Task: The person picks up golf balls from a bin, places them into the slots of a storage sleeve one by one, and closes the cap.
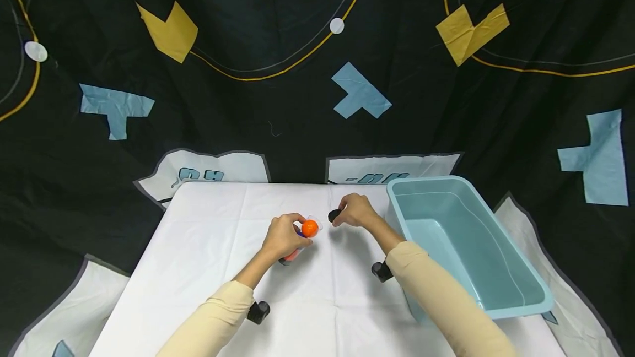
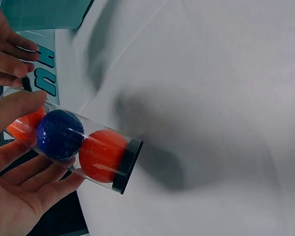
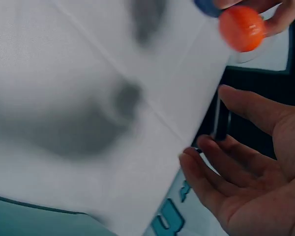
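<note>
My left hand [image 1: 283, 237] grips a clear plastic tube [image 2: 75, 166] around its side. Inside, an orange ball [image 1: 310, 228], a dark blue ball [image 2: 60, 134] and a red-orange ball [image 2: 102, 155] sit in a row. A black cap [image 2: 128, 167] covers the tube's near end; at the far end, beside the orange ball, the tube is uncapped. Close by on the right, my right hand [image 1: 356, 211] pinches a separate round black lid [image 1: 334, 215] between thumb and fingertips, apart from the tube. That lid [image 3: 222, 120] appears edge-on in the right wrist view.
A light blue plastic bin [image 1: 397, 208] stands at the right of the white-covered table [image 1: 198, 247], beside my right forearm. Behind the table hangs a black cloth [image 1: 248, 120] with yellow and blue tape pieces.
</note>
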{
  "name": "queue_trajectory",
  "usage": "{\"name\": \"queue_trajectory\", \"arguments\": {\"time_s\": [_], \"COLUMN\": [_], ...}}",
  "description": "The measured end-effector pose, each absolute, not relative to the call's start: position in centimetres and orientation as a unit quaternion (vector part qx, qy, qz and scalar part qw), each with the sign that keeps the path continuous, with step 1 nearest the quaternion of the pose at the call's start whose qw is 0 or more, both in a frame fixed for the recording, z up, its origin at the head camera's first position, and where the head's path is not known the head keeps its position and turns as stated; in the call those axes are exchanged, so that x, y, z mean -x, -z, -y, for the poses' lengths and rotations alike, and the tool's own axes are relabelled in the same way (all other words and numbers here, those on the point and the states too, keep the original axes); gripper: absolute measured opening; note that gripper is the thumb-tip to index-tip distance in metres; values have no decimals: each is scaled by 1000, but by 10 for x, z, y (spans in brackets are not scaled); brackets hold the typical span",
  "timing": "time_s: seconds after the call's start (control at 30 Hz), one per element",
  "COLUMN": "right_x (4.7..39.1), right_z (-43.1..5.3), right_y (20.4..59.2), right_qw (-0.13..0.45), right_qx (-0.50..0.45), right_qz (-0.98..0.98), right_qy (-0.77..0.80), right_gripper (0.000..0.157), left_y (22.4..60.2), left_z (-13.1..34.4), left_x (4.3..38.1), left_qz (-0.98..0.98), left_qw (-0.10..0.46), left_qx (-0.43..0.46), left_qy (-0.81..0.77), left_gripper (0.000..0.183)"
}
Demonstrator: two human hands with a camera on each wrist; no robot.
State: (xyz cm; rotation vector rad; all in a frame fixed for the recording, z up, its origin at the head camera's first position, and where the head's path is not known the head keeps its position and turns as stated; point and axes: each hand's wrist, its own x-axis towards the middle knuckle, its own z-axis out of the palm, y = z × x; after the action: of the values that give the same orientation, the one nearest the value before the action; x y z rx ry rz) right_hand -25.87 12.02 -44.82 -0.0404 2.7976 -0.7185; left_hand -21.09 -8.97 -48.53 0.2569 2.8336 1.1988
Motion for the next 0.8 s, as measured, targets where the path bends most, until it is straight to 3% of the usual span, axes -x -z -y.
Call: {"name": "queue_trajectory", "arguments": {"time_s": [0.33,0.8], "right_x": [245,239], "right_z": [-123,-126], "right_y": [425,429], "right_qw": [183,183], "right_qx": [64,67], "right_qz": [-958,-959], "right_qy": [211,207], "right_gripper": [33,34], "left_y": [496,501], "left_z": [77,66], "left_x": [212,209], "left_qz": [-913,-910], "left_qw": [8,21], "left_qx": [-96,-104], "left_qy": [-396,-401], "left_gripper": [38,37]}}
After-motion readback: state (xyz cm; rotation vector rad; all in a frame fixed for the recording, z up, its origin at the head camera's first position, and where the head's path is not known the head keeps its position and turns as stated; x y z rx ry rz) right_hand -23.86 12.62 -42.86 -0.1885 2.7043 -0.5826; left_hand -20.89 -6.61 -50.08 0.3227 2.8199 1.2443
